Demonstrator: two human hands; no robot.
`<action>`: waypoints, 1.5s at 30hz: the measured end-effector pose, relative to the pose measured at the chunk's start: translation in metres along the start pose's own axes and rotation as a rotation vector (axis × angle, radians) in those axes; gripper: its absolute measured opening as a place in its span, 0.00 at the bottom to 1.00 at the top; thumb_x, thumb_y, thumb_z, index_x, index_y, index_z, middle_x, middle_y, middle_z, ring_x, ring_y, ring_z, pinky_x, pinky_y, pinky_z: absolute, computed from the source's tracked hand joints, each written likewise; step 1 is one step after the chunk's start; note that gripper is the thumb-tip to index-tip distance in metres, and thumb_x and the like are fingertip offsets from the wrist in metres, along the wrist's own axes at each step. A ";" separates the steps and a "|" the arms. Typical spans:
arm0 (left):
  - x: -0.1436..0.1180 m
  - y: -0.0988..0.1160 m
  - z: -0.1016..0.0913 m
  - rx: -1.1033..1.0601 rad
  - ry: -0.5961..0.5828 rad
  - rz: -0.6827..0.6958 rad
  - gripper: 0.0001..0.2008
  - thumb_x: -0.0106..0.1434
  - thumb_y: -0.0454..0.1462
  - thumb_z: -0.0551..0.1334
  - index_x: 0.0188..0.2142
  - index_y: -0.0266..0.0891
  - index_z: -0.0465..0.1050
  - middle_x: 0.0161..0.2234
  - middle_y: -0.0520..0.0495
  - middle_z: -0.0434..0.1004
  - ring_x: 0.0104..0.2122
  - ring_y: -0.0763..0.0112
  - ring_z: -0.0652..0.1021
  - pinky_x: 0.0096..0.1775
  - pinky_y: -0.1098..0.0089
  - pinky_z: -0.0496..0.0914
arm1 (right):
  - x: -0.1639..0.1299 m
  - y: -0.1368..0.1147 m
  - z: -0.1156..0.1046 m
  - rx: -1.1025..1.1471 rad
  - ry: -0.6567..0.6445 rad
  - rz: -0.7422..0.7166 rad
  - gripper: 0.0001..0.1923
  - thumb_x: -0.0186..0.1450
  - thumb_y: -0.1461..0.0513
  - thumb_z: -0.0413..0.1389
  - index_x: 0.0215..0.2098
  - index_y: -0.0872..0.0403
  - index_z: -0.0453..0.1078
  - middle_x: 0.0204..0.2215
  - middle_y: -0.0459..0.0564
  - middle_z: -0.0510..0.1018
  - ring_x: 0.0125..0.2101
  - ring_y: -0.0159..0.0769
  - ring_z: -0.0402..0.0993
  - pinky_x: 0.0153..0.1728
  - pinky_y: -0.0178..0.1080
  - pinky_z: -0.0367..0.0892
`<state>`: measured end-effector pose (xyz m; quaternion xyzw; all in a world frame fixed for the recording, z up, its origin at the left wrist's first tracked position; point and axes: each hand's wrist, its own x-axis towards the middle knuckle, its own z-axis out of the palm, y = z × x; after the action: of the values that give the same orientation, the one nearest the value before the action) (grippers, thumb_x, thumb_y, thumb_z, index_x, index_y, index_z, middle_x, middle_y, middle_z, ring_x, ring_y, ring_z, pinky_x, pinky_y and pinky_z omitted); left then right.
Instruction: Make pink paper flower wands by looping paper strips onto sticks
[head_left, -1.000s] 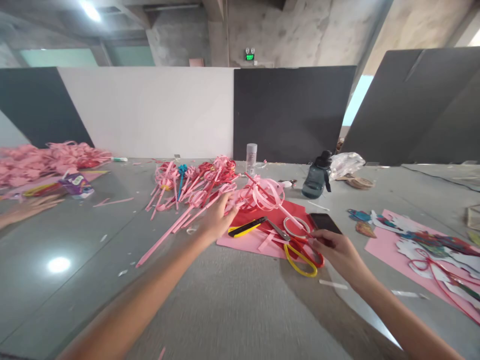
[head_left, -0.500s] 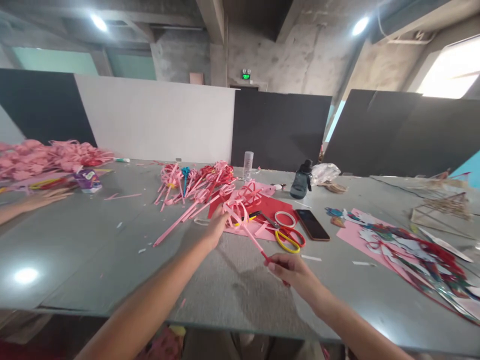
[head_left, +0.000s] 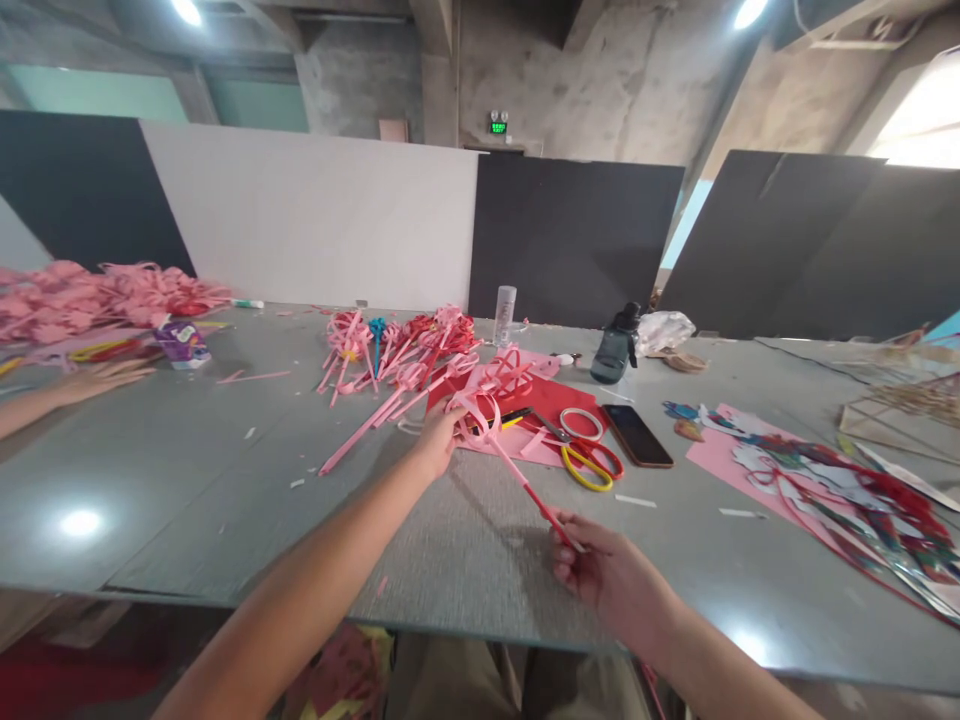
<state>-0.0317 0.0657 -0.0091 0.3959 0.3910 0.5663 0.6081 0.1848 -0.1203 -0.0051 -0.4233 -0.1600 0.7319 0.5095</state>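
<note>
A pink paper-strip flower (head_left: 487, 432) on a pink and red stem (head_left: 530, 488) hangs between my two hands above the grey table. My left hand (head_left: 442, 435) is closed on the looped strips of its head. Lower down, the fingers of my right hand (head_left: 589, 558) pinch the red end of the stem. Red paper (head_left: 562, 400) and pink paper lie just beyond the flower. On them rest scissors (head_left: 589, 465) with red and yellow handles and a white tape ring (head_left: 581, 424). Several finished-looking pink paper flowers (head_left: 405, 360) are heaped behind my left hand.
A phone (head_left: 637, 436), a dark water bottle (head_left: 615, 345) and a clear cylinder (head_left: 505, 315) stand or lie further back. At left, another person's hand (head_left: 109, 378) rests near a purple packet (head_left: 182, 343). Colourful cut-outs (head_left: 847, 490) cover the right side.
My right hand has slid down the stem toward its end, exposing more of the red part. My left hand keeps its hold on the flower head. The view has tilted slightly.
</note>
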 end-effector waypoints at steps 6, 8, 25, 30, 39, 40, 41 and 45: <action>0.010 -0.006 -0.004 -0.015 -0.010 -0.012 0.16 0.72 0.42 0.64 0.55 0.36 0.72 0.51 0.41 0.76 0.45 0.63 0.80 0.45 0.58 0.78 | -0.008 -0.001 0.000 -0.032 -0.064 0.040 0.16 0.52 0.62 0.74 0.36 0.57 0.77 0.25 0.44 0.73 0.23 0.26 0.68 0.25 0.30 0.70; 0.011 -0.006 -0.004 -0.036 -0.013 0.007 0.16 0.72 0.42 0.64 0.54 0.35 0.72 0.50 0.42 0.77 0.44 0.64 0.80 0.44 0.60 0.79 | -0.010 -0.001 0.002 -0.063 -0.097 0.030 0.16 0.53 0.61 0.74 0.35 0.56 0.76 0.24 0.43 0.72 0.24 0.27 0.68 0.26 0.30 0.71; 0.003 0.005 0.002 -0.237 -0.009 0.103 0.06 0.57 0.28 0.68 0.29 0.35 0.72 0.22 0.56 0.72 0.19 0.80 0.71 0.25 0.78 0.65 | -0.008 0.015 -0.005 -0.007 0.007 -0.275 0.20 0.49 0.58 0.75 0.31 0.53 0.71 0.24 0.42 0.73 0.23 0.28 0.66 0.25 0.31 0.67; 0.005 0.005 0.002 -0.228 0.019 0.069 0.08 0.70 0.37 0.65 0.44 0.34 0.75 0.37 0.49 0.78 0.32 0.73 0.78 0.35 0.70 0.76 | -0.014 0.020 -0.011 0.058 0.015 -0.356 0.18 0.51 0.58 0.75 0.32 0.52 0.72 0.26 0.43 0.74 0.25 0.28 0.67 0.27 0.31 0.69; 0.000 0.005 0.002 -0.168 0.050 -0.002 0.10 0.62 0.32 0.70 0.42 0.37 0.74 0.31 0.53 0.77 0.22 0.79 0.74 0.26 0.78 0.69 | -0.037 0.006 -0.033 0.007 0.162 -0.471 0.19 0.48 0.54 0.76 0.30 0.51 0.73 0.33 0.46 0.78 0.34 0.34 0.75 0.37 0.35 0.77; -0.003 0.005 0.003 -0.162 0.043 -0.012 0.12 0.59 0.31 0.71 0.42 0.39 0.73 0.29 0.54 0.77 0.21 0.79 0.74 0.25 0.78 0.68 | -0.037 0.003 -0.036 -0.011 0.170 -0.492 0.19 0.49 0.54 0.75 0.30 0.51 0.73 0.33 0.46 0.79 0.35 0.34 0.75 0.38 0.36 0.77; -0.005 0.005 0.005 -0.154 0.035 -0.025 0.14 0.57 0.31 0.71 0.42 0.40 0.73 0.28 0.55 0.78 0.21 0.78 0.75 0.24 0.78 0.69 | -0.035 -0.001 -0.039 -0.031 0.171 -0.516 0.19 0.49 0.54 0.75 0.29 0.50 0.72 0.33 0.46 0.79 0.35 0.34 0.75 0.38 0.35 0.76; -0.018 0.004 0.015 -0.104 -0.019 -0.082 0.17 0.56 0.33 0.71 0.45 0.43 0.72 0.28 0.55 0.78 0.20 0.73 0.76 0.23 0.75 0.70 | -0.016 -0.025 -0.039 -0.133 0.147 -0.629 0.18 0.51 0.57 0.74 0.29 0.50 0.70 0.28 0.44 0.77 0.31 0.32 0.73 0.34 0.32 0.73</action>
<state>-0.0209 0.0472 0.0009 0.3528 0.3713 0.5564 0.6543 0.2326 -0.1319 -0.0042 -0.4372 -0.2933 0.4939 0.6920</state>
